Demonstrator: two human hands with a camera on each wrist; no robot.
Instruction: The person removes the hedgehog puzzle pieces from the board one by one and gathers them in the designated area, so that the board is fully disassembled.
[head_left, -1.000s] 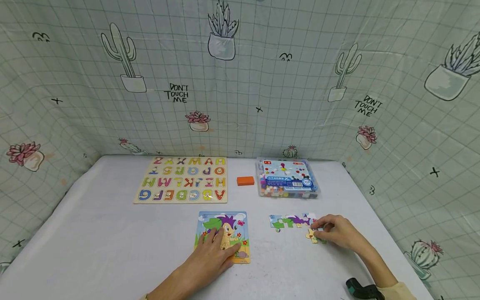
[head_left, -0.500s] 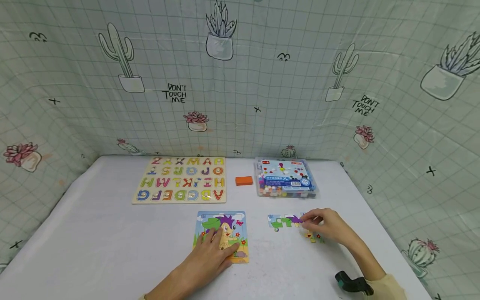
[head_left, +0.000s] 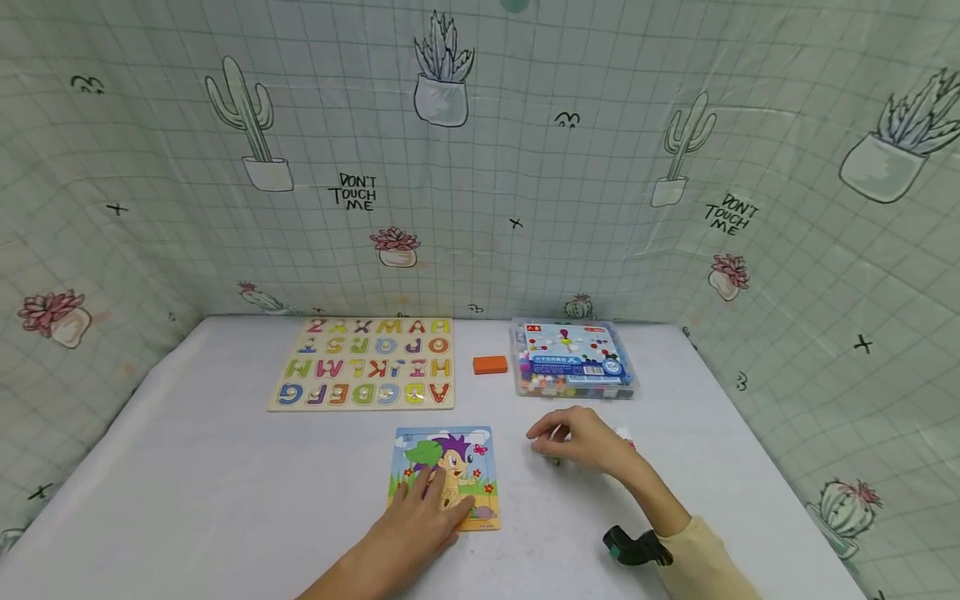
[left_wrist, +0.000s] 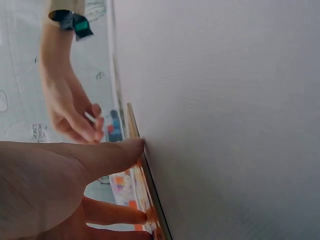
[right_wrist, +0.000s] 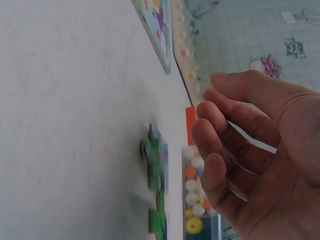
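A hedgehog picture puzzle board (head_left: 409, 437) lies on the white table, and my left hand (head_left: 416, 523) rests on its lower part with the fingers spread. In the left wrist view, the thumb (left_wrist: 117, 152) touches the board's edge. My right hand (head_left: 581, 439) hovers above a row of loose jigsaw pieces and hides most of them in the head view. The right wrist view shows green and blue pieces (right_wrist: 155, 167) on the table, apart from that hand. Its fingers (right_wrist: 214, 170) are loosely bent, with nothing visible between them.
Behind lie an alphabet board (head_left: 360, 408), an orange block (head_left: 491, 365) and a clear plastic case (head_left: 576, 358) of coloured balls with a blue label. A black band device (head_left: 636, 547) sits on the right wrist. Patterned cloth (head_left: 480, 167) walls in the table's back and sides.
My right hand has moved left along the row of jigsaw pieces, from its right end to its left end. My left hand stays on the puzzle board.
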